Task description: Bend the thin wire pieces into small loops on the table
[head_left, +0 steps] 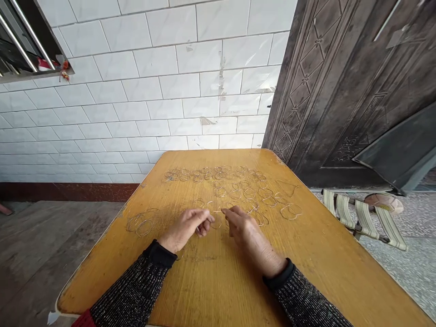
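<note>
My left hand (191, 223) is closed, its thumb and fingers pinched on a thin wire loop (216, 226). Close by on the right, my right hand (245, 230) has its thumb and fingertips drawn together on the same fine wire, which spans the small gap between the hands. Exact finger contact is hard to make out. Many thin wire rings (250, 192) lie on the tabletop just beyond my right hand. A long row of tangled rings (218, 173) runs across the far part, and another loose bunch (143, 225) rests left of my left hand.
The yellow wooden table (204, 290) meets a white tiled wall (150, 106). To the right are a dark patterned door (344, 91), a leaning grey panel (402, 145) and a low seat with striped straps (368, 220). A barred window (25, 36) is at upper left.
</note>
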A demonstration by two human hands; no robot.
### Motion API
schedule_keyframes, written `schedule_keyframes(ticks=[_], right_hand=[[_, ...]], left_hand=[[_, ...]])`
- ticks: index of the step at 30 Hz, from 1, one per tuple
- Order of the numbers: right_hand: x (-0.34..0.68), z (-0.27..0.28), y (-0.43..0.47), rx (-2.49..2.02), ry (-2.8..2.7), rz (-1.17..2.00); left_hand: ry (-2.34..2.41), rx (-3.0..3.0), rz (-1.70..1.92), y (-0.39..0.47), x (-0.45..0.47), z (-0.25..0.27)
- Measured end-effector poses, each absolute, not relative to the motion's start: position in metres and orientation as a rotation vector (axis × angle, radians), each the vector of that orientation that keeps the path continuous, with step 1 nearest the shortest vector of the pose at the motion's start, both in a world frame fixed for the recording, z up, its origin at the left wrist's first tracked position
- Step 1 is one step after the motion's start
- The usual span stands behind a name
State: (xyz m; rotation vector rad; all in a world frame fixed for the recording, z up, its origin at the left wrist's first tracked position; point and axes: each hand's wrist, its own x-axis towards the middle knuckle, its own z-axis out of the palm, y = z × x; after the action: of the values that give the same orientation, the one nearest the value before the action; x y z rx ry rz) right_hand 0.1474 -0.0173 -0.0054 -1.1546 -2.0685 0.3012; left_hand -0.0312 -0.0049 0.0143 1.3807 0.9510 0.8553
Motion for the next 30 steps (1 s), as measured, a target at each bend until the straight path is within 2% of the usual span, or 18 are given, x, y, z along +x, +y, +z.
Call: schedule_keyframes(ticks=[5, 16, 18, 25, 30], right_hand=[[0.143, -0.005, -0.014, -1.161, -1.734, 0.439], [0.131, -0.01, -0.017, -1.122, -1.708, 0.474], [0.131, -0.009, -0.018, -1.078, -1.638, 0.584], [0.133, 0.009, -0.023, -0.851, -1.248, 1.293], [0.134, 0.014, -0.025, -0.797, -1.144, 1.346]], left_hand=[[0.766, 0.89, 1.024, -0.008, -0.025, 0.014], [0.962, 0.954, 1.211, -0.015, -0.003, 0.004], [0.921, 0.904, 1.21, -0.014, -0.004, 0.004], [0.746, 0.712, 1.098, -0.012, -0.006, 0.002], [0.731, 0.607, 1.055, -0.014, -0.005, 0.002]])
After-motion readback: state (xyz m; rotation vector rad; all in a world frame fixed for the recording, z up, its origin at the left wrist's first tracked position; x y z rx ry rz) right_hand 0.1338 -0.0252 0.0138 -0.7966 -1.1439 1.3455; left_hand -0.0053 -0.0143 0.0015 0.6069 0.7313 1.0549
